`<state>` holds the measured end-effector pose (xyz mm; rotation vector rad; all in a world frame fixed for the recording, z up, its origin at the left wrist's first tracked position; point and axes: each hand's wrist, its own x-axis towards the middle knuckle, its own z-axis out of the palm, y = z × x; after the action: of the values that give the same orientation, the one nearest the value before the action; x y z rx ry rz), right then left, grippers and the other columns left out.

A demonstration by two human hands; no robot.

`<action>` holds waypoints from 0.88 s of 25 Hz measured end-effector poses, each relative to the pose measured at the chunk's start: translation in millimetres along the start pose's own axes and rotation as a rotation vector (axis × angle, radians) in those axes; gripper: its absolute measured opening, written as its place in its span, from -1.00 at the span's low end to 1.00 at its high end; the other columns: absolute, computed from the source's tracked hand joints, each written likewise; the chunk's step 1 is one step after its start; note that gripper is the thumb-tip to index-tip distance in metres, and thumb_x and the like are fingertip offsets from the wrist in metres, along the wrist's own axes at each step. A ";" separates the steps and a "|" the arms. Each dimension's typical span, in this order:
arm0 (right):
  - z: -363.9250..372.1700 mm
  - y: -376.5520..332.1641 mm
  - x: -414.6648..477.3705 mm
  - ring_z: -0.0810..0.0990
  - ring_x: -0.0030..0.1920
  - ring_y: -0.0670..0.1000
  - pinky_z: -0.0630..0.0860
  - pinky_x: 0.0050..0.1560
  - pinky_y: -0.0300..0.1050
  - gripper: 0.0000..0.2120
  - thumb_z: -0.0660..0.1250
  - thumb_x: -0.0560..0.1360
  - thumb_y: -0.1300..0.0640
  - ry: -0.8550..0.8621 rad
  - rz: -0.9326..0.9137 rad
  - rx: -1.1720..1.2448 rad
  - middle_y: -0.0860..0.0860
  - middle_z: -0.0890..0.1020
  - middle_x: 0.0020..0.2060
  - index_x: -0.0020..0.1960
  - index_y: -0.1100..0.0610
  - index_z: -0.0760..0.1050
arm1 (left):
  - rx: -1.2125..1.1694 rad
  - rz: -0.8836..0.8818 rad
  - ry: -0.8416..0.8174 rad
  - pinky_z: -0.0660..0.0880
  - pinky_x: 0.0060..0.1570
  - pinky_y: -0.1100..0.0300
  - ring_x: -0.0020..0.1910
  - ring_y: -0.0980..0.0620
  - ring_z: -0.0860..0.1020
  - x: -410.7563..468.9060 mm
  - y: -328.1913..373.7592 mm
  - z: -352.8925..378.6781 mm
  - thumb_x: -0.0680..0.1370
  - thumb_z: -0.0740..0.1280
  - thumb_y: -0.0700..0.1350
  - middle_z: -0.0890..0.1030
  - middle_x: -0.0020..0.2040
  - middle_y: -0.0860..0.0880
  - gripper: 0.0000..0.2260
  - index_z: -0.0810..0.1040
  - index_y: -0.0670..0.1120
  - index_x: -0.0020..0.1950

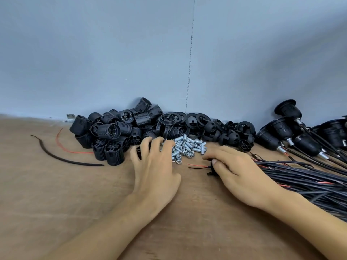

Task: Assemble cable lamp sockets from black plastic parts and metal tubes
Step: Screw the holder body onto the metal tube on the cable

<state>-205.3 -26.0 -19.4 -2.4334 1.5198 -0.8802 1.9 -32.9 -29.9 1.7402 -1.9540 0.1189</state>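
Rearward, black parts [131, 126] crowd brown surface [56, 194] against wall [93, 53].

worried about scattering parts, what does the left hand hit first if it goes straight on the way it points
The pile of metal tubes and nuts; fingertips of the left hand seem to touch its edge, though depth is unclear.

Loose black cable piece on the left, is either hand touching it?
No, the loose black cable piece lies on the table apart from the left hand and right hand.
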 end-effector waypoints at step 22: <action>-13.8 -3.8 6.3 0.56 -0.24 -0.16 0.41 -0.26 -0.36 -0.86 0.38 0.47 0.16 0.117 0.229 0.211 -0.20 0.64 -0.25 -0.19 -0.07 0.56 | -0.474 0.085 0.003 0.28 -0.12 0.47 -0.03 0.23 0.41 -1.1 8.0 9.3 0.37 0.55 0.16 0.55 -0.14 0.27 -0.75 0.55 0.16 -0.08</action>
<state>-207.8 -27.1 -4.0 -2.0474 1.6123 -1.0892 -8.6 -34.2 -36.3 1.3468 -1.8636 -0.2903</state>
